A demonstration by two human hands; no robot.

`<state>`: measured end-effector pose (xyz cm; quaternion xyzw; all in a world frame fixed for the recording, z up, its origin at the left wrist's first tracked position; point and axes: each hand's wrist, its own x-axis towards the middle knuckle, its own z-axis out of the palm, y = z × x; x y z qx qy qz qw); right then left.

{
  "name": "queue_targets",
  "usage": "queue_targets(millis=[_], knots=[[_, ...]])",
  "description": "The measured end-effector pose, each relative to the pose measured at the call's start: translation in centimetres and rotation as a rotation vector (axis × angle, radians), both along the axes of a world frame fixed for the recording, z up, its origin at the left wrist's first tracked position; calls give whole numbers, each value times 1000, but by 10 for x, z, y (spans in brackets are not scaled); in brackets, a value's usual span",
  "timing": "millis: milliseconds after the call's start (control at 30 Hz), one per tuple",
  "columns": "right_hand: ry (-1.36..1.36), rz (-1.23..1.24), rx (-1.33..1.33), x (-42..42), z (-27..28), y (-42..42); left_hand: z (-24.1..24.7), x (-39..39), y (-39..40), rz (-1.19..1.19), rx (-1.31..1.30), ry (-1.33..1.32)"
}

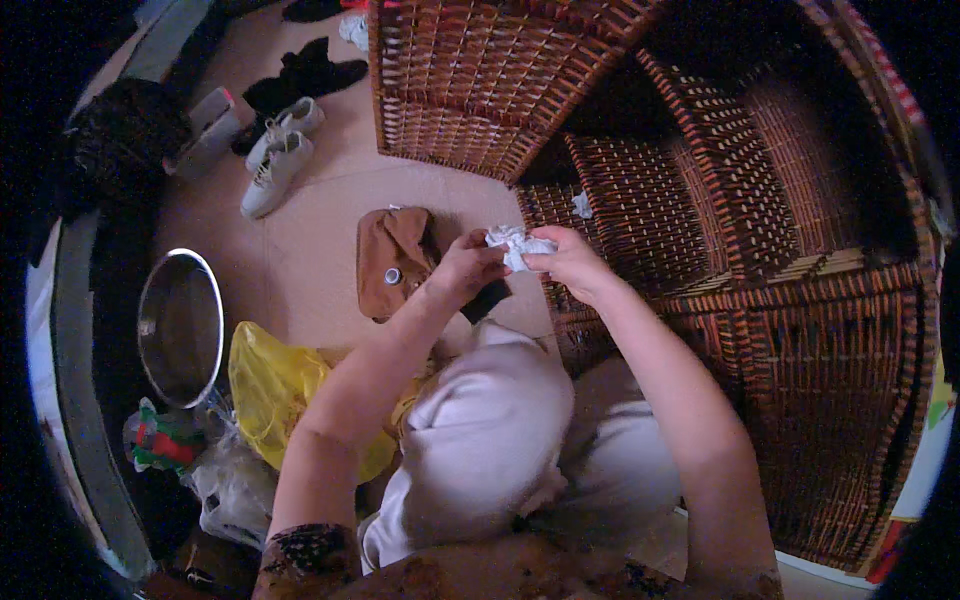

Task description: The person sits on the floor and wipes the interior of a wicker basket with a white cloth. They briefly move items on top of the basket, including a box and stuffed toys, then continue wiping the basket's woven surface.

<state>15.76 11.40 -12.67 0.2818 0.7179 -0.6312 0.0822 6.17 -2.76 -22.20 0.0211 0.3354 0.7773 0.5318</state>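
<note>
A crumpled white tissue or thin cloth (pixel 517 246) is between my two hands, above the floor beside a woven wicker cabinet (pixel 652 202). My left hand (pixel 472 262) pinches its left side. My right hand (pixel 571 261) grips its right side with thumb and fingers. Behind my left forearm, a brown bag or pouch (pixel 394 247) with a round metal fitting lies on the tiled floor. Another crumpled white scrap (pixel 582 205) rests at a lower shelf of the wicker cabinet. My knees in light trousers (pixel 491 420) are bent beneath my arms.
The wicker door (pixel 480 82) stands swung outward. White sneakers (pixel 277 165) and dark shoes (pixel 315 75) lie at upper left. A round metal-rimmed container (pixel 181 330), a yellow plastic bag (pixel 270 382) and a whitish plastic bag (pixel 232 480) are at my left.
</note>
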Motion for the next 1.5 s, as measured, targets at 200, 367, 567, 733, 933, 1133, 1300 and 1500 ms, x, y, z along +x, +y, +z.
queue_targets(millis=[200,367,567,733,933,1133,1300,1500], knots=[[-145,-241,25,1,-121,51,-62,29,31,-93,-97,-95],[-286,-363,203,16,-177,65,-131,34,26,-168,-246,123],[-70,-375,846,49,-238,99,-176,21,68,-214,-384,768],[116,-940,228,38,-272,115,-189,9,105,-172,-425,1120],[-113,-966,244,87,-361,152,-180,2,201,-153,-452,1644],[-270,-577,450,72,-345,134,-173,-8,264,-114,-465,1892],[-226,-502,647,55,-326,120,-176,-23,261,-341,-452,2078],[-288,-394,716,70,-323,98,-213,5,203,-106,-298,1990]])
